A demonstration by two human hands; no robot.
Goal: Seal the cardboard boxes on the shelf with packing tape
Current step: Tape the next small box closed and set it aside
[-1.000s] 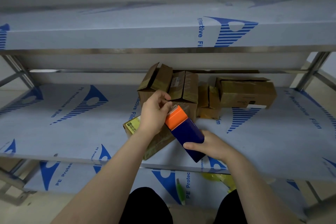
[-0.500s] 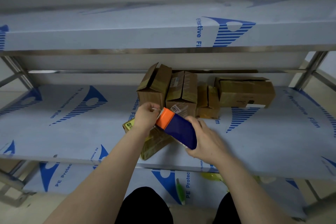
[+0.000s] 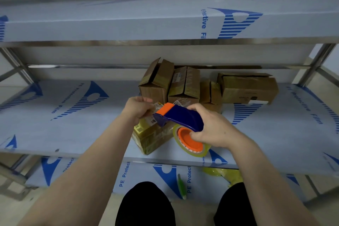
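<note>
My right hand [image 3: 211, 128] grips a blue and orange tape dispenser [image 3: 181, 117] with a clear tape roll [image 3: 191, 145] on its orange hub. My left hand [image 3: 138, 108] pinches something thin at the dispenser's orange front end, apparently the tape's loose end. Both hands hover over a small cardboard box [image 3: 150, 135] lying at an angle near the front edge of the middle shelf [image 3: 64, 124]. Behind it stand two boxes with raised flaps [image 3: 156, 82] [image 3: 185, 84], a small box [image 3: 211, 91] and a wider box [image 3: 247, 88].
The upper shelf [image 3: 128, 25] overhangs the work area. A steel post [image 3: 315, 62] stands at the right, another [image 3: 16, 68] at the left. On the lower shelf lie a green-handled tool [image 3: 181, 185] and yellow plastic [image 3: 227, 174]. My knees [image 3: 146, 205] are below.
The dispenser has tipped flatter and turned, so the tape roll and orange hub now show. My right hand shifted its grip to the roll end; my left hand stays at the orange tip.
</note>
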